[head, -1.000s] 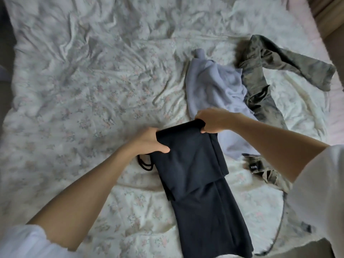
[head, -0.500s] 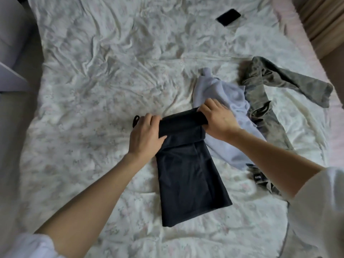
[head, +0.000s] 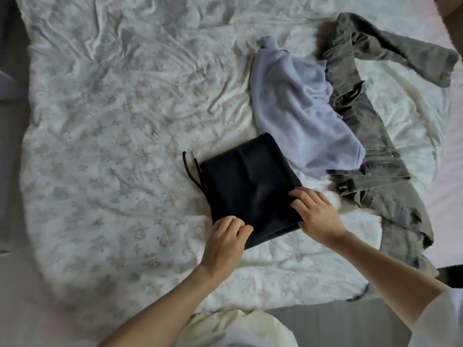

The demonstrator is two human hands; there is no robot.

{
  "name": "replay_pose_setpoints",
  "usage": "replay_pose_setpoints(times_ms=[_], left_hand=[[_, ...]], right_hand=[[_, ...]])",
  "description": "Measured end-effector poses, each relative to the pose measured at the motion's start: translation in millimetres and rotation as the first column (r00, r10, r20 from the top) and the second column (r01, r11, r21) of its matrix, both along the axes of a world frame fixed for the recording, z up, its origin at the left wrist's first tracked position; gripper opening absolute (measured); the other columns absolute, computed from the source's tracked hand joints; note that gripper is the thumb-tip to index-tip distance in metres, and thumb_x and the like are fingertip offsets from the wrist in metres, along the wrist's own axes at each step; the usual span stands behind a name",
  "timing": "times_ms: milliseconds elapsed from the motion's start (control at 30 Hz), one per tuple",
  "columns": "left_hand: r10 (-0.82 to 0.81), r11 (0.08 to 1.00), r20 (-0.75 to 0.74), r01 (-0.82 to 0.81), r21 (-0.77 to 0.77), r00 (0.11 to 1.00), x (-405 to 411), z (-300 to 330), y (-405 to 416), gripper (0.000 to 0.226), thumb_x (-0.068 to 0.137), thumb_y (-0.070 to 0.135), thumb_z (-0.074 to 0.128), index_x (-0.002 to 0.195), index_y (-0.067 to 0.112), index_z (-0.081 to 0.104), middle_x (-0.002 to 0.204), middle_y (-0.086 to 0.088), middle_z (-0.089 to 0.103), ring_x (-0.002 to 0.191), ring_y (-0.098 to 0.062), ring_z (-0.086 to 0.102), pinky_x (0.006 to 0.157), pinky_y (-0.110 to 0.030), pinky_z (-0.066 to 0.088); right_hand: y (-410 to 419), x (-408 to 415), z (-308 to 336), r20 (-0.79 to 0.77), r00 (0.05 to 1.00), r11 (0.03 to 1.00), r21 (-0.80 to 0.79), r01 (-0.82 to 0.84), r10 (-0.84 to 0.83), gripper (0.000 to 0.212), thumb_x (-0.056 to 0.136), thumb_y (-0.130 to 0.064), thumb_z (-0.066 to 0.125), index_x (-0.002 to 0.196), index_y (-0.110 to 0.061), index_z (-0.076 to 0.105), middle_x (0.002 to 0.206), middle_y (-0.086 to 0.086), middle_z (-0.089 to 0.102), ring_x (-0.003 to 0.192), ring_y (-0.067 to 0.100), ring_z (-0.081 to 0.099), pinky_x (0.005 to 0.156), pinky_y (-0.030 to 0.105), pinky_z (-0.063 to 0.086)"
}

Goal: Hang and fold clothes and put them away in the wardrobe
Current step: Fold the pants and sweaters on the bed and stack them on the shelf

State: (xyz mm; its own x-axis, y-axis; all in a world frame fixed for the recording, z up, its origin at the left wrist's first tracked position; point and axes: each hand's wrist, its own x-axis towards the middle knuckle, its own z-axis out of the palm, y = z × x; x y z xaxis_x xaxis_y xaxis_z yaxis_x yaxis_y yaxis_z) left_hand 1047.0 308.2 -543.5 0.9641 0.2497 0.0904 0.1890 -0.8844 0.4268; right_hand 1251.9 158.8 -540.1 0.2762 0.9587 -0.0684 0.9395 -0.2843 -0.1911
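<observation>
A dark navy garment (head: pixel 246 181) lies folded into a compact rectangle on the bed, its drawstrings (head: pixel 193 171) trailing out at the left. My left hand (head: pixel 226 237) grips its near left corner with curled fingers. My right hand (head: pixel 317 212) holds the near right corner, fingers bent over the fold's edge. A crumpled pale lilac top (head: pixel 298 106) lies just beyond the navy fold. Grey-green trousers (head: pixel 368 121) sprawl to the right, with a black label showing.
The bed (head: pixel 112 134) is covered in a wrinkled white floral sheet, wide and bare on the left. Its near edge runs below my arms, with floor (head: pixel 338 324) beyond it. A cream cloth (head: pixel 233 326) shows at the bottom centre.
The navy garment has been folded over once more, from a long strip into a short rectangle. Both hands moved from its far end to its near corners.
</observation>
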Motion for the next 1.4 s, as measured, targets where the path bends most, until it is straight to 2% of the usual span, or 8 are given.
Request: replay_pose_setpoints(times_ms=[267,400,633,733,867,1167,1267,1400], left_hand=[[-0.071,0.997,-0.215,0.073,0.001,0.974,-28,-29,-26,0.043,0.053,0.016,0.080,0.094,0.016,0.065,0.083,0.000,0.056,0.088,-0.019,0.044,0.069,-0.031,0.051],[0.122,0.983,-0.165,-0.141,-0.114,0.979,-15,-22,-20,0.017,0.078,0.027,0.058,0.087,0.015,0.065,0.086,0.001,0.057,0.076,-0.017,0.057,0.065,-0.032,0.053],[0.740,0.389,-0.405,-0.833,-0.393,0.536,61,3,47,0.032,0.093,0.027,0.052,0.119,0.008,0.054,0.111,-0.004,0.056,0.091,-0.015,0.054,0.072,-0.018,0.033],[0.720,0.262,-0.540,-0.890,-0.372,0.437,83,-2,78,0.023,0.092,0.032,0.052,0.088,0.011,0.061,0.078,0.002,0.057,0.073,-0.012,0.053,0.069,-0.025,0.039],[0.674,0.346,-0.589,-0.895,-0.281,0.445,92,-12,96,0.048,0.091,0.028,0.051,0.050,0.014,0.033,0.049,0.000,0.038,0.047,-0.016,0.040,0.047,-0.026,0.029],[0.730,0.283,-0.530,-0.896,-0.341,0.432,87,-12,102,0.026,0.096,0.022,0.045,0.072,0.013,0.045,0.068,0.005,0.047,0.068,-0.018,0.049,0.069,-0.033,0.041],[0.766,0.435,-0.420,-0.874,-0.219,0.486,82,-10,108,0.022,0.094,0.026,0.047,0.108,0.009,0.049,0.112,-0.005,0.052,0.101,-0.023,0.051,0.083,-0.038,0.043],[0.440,0.889,-0.235,-0.457,-0.021,0.867,88,-14,100,0.050,0.093,0.038,0.035,0.130,0.008,0.047,0.134,-0.014,0.048,0.122,-0.034,0.045,0.097,-0.048,0.038]], right_hand=[[-43,-39,-35,-0.083,0.990,0.984,-0.153,0.096,-0.110,0.036,0.071,-0.016,0.049,0.104,-0.010,0.062,0.123,0.007,0.056,0.123,0.021,0.040,0.093,0.035,0.048],[-39,-43,-28,-0.232,0.930,0.958,-0.106,0.267,-0.285,0.042,0.078,-0.025,0.035,0.101,-0.010,0.066,0.114,0.005,0.061,0.113,0.021,0.050,0.088,0.040,0.048],[38,-3,-19,-0.472,0.626,0.720,-0.027,0.694,-0.621,0.025,0.094,-0.019,0.047,0.113,-0.007,0.060,0.109,0.009,0.058,0.099,0.026,0.057,0.078,0.034,0.044],[81,23,-18,-0.497,0.556,0.676,-0.087,0.732,-0.666,0.028,0.095,-0.029,0.048,0.112,-0.011,0.059,0.111,0.005,0.056,0.100,0.021,0.055,0.078,0.030,0.042],[123,47,-17,-0.415,0.562,0.664,-0.157,0.731,-0.716,0.026,0.094,-0.030,0.049,0.106,-0.009,0.059,0.112,0.005,0.056,0.104,0.024,0.053,0.083,0.034,0.043],[125,56,-15,-0.321,0.529,0.600,-0.189,0.777,-0.786,0.020,0.096,-0.016,0.040,0.107,-0.006,0.053,0.115,0.008,0.054,0.101,0.027,0.054,0.078,0.033,0.035],[115,38,-19,-0.335,0.625,0.673,-0.041,0.738,-0.705,0.027,0.093,-0.015,0.044,0.119,-0.010,0.052,0.124,0.005,0.050,0.113,0.024,0.049,0.093,0.037,0.034],[90,-18,-28,-0.174,0.820,0.810,0.142,0.569,-0.546,0.043,0.090,-0.021,0.039,0.131,-0.012,0.048,0.132,0.010,0.049,0.124,0.023,0.043,0.106,0.052,0.028]])
